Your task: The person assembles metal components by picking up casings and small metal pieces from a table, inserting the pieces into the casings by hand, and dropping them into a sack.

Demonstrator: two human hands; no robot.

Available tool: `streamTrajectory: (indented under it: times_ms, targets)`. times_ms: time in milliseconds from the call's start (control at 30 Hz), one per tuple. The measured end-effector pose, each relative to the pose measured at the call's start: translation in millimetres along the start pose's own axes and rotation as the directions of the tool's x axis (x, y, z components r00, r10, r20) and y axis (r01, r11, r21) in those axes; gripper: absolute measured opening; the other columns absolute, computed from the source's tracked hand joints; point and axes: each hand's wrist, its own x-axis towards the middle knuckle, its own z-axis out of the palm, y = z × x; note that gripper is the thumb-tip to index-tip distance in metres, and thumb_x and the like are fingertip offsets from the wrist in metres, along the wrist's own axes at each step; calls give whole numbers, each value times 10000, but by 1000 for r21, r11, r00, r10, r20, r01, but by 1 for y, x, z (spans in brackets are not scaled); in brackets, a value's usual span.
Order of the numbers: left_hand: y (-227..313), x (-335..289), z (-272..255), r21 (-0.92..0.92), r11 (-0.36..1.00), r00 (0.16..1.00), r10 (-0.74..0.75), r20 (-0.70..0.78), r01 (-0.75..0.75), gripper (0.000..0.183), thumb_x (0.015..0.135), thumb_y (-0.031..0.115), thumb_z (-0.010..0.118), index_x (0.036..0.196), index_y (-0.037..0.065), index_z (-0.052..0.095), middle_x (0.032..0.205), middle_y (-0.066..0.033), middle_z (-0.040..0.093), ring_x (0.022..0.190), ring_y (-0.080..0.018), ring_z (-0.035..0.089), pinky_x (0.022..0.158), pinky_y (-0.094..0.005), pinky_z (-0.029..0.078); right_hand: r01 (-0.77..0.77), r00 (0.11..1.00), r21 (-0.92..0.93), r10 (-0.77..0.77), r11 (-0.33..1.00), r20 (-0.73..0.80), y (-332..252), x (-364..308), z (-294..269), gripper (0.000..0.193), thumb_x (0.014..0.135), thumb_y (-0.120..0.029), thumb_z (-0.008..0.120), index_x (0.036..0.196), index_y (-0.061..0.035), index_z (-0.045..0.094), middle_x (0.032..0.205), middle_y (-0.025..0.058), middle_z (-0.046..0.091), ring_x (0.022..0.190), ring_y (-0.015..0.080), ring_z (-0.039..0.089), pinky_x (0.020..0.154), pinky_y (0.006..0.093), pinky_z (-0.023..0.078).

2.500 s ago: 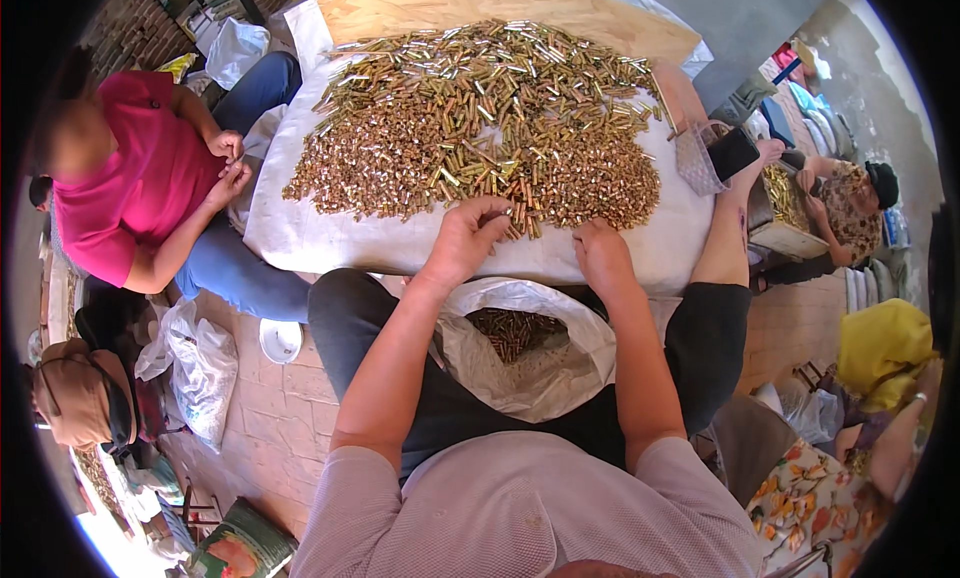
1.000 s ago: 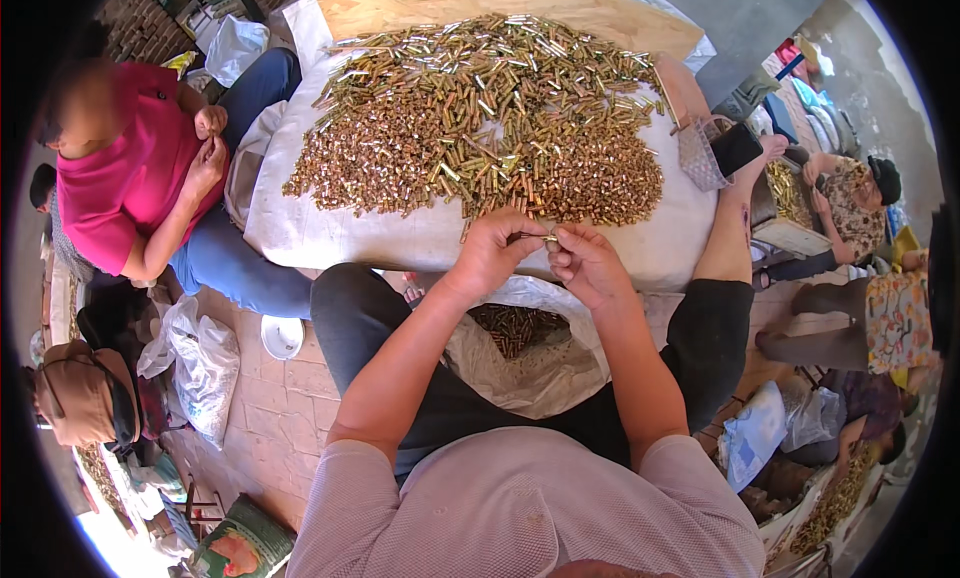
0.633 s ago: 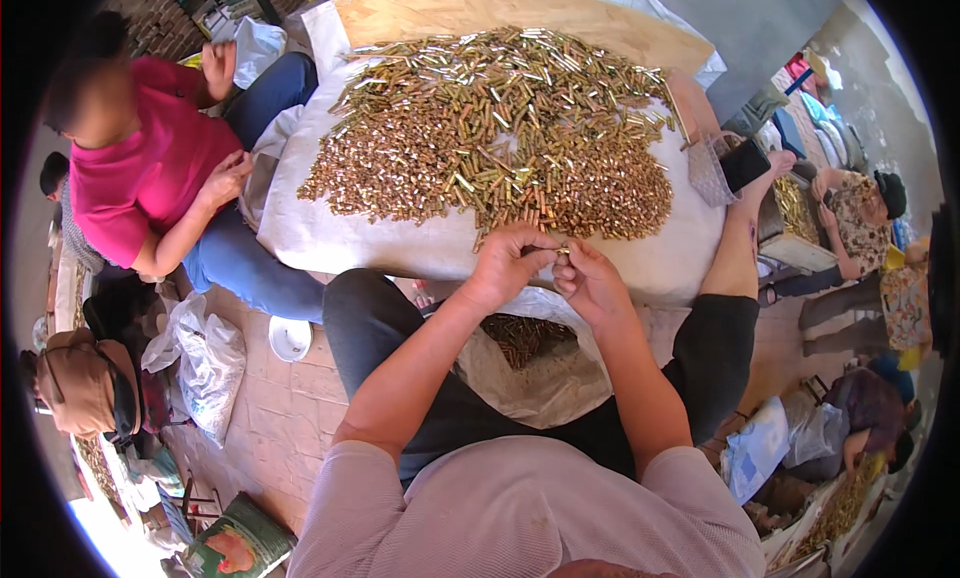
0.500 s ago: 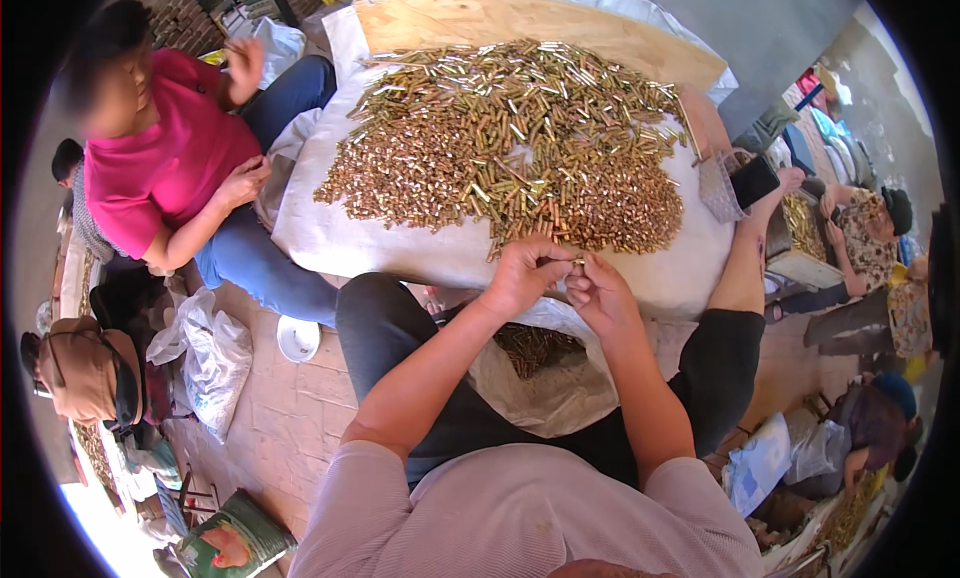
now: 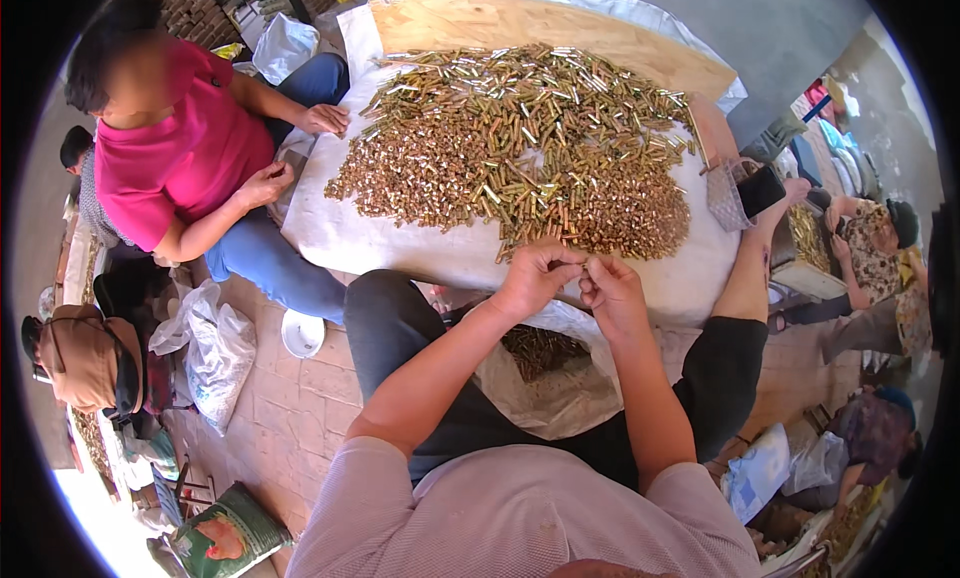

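Observation:
Both hands meet at the near edge of the cloth-covered table (image 5: 320,213), above an open sack (image 5: 540,403) between my knees. My left hand (image 5: 538,280) pinches with thumb and forefinger. My right hand (image 5: 613,293) also pinches, its fingertips against the left ones. A small brass-coloured metal piece seems to sit between them, mostly hidden by the fingers. Just beyond lie heaps of metal parts: long gold tube-like pieces (image 5: 520,103) at the back and down the middle, short copper-coloured pieces (image 5: 410,173) at the left and more short pieces (image 5: 640,213) at the right. Inside the sack are slim metal pieces (image 5: 540,350).
A wooden board (image 5: 540,28) edges the table's far side. On the left sits a person in a pink shirt (image 5: 190,128), one hand on the table edge. A white bowl (image 5: 302,333) and a filled plastic bag (image 5: 222,363) stand on the floor. A phone (image 5: 760,191) lies at the right.
My fingertips have closed further around the small piece, which shows less now. The person on the left has lowered a raised hand to the table edge. The view has shifted slightly.

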Motion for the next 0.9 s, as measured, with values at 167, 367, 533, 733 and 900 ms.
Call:
streamTrajectory:
  times_ms: [167,367,533,733,900]
  targets:
    - [-11,2,0,-45,999,997,28,72,-25,116,837,-31,699,944,9,722,822,-52,621,657,-112,580,568,-253,469,-30,999,-10,30,1000,-16,8,9,-17,149,935,-181,662,982,-41,644,860,29,663,683,108,585,580,251,469]
    - [-15,4,0,-209,976,997,-58,59,69,100,837,-34,701,927,3,722,825,-50,624,671,-106,578,572,-242,470,-42,999,50,42,998,1,2,5,-4,212,959,-223,633,1019,-19,632,833,36,640,696,105,594,571,208,468]
    - [-7,3,1,-132,991,1000,-25,15,27,101,819,-30,713,909,11,729,800,-55,634,685,-122,584,608,-265,480,-31,998,92,26,995,53,4,0,4,192,947,-203,648,1012,-24,631,831,37,644,679,102,592,564,210,471]
    - [2,3,3,-60,997,999,-49,-16,48,108,806,-14,727,908,22,736,787,-62,646,709,-137,594,654,-276,488,-6,1000,93,8,996,-20,4,0,7,155,934,-181,664,980,-36,636,823,37,650,679,107,592,550,216,464]
    - [-9,7,-16,-235,945,972,-236,-13,227,108,817,0,721,922,26,734,805,-68,667,715,-140,613,660,-275,495,6,998,-164,-16,986,-66,3,1,4,132,926,-147,666,943,-17,651,793,35,646,637,103,585,530,227,463]
